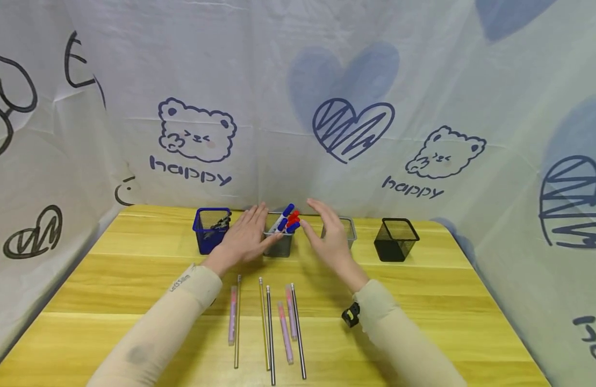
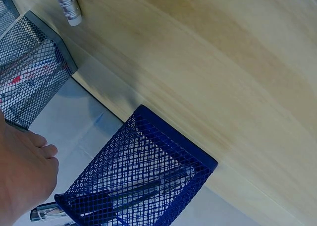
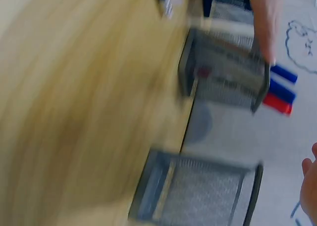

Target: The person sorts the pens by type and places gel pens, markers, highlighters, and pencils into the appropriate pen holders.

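**Marker basket (image 1: 278, 248) between left grip (image 1: 242, 239) and right grip (image 1: 334, 244)**

I look forward over a printed cloth (image 1: 278, 80), hung behind a yellow wooden worktop (image 1: 133, 269). Two pale sleeves (image 1: 167, 322) reach across it from my side.

The left grip lies along the left of the marker basket, fingers straight, thumb stretched across the front rim; I cannot tell how firmly it touches. The right grip is spread wide beside the basket's right, thumb well away from the fingers, and has hold of nothing.

Four mesh baskets stand along the back. From the left I count a blue basket (image 1: 209, 242) with dark pens (image 1: 217, 228), the gray marker basket, a second gray basket (image 3: 208, 186) partly behind the right grip, and a black basket (image 1: 392, 248).

Four long pencils (image 1: 271, 338) and three pink-and-lilac pens (image 1: 285, 333) lie on the worktop near me.

The smaller markers (image 1: 293, 217) lean inside their basket, blue and red caps poking above the rim. I judge the step in hand to be settling or straightening them there. The next move, I think, calls for lifting the hands clear without tipping the basket, then pinching up a loose pencil or pen.
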Tool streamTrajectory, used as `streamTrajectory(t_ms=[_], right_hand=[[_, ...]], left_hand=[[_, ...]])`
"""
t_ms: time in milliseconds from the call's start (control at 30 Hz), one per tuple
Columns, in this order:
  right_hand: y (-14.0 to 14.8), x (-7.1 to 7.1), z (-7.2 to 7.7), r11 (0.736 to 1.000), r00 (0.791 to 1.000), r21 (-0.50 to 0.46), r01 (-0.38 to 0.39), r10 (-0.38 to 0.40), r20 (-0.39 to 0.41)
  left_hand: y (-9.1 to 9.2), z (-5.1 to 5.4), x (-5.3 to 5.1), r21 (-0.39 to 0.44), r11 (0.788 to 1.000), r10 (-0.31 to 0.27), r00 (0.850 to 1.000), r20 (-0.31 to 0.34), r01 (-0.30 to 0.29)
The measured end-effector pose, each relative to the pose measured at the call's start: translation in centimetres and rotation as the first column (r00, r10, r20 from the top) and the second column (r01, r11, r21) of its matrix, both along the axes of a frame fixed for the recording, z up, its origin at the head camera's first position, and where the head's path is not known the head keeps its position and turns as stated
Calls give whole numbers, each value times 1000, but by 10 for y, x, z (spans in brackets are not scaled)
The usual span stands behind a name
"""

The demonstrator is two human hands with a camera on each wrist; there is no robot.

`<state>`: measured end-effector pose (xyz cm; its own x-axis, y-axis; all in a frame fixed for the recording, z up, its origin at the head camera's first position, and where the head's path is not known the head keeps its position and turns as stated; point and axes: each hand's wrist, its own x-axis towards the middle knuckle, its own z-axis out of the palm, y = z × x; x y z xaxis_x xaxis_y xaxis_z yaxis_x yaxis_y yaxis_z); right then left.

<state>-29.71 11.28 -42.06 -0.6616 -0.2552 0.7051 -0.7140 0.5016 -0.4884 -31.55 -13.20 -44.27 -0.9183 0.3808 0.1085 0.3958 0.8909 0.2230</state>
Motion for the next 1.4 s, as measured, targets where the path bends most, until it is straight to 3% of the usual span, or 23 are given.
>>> streamTrajectory(t_ms=[267, 500, 900, 1100, 1233, 1400], right_hand=[[45, -8, 4, 969, 982, 241, 61, -101, 161], [73, -22, 0, 918, 967, 388, 80, -165, 192], [101, -37, -14, 829, 943, 551, 96, -252, 216], [106, -37, -18, 782, 915, 618, 84, -306, 262], [106, -36, -21, 763, 899, 642, 76, -332, 287], [106, -36, -20, 749, 895, 659, 69, -338, 290]], left_hand=[[-2, -1, 0, 4, 1000, -4, 1000, 5, 4], [-2, 1, -1, 3, 1000, -3, 1000, 8, 3], [0, 0, 1, 4, 1000, -5, 1000, 7, 5], [-1, -1, 1, 4, 1000, -4, 1000, 0, 4], [-1, -2, 0, 5, 1000, -6, 1000, -1, 6], [-1, 0, 0, -3, 1000, -8, 1000, 8, 8]])
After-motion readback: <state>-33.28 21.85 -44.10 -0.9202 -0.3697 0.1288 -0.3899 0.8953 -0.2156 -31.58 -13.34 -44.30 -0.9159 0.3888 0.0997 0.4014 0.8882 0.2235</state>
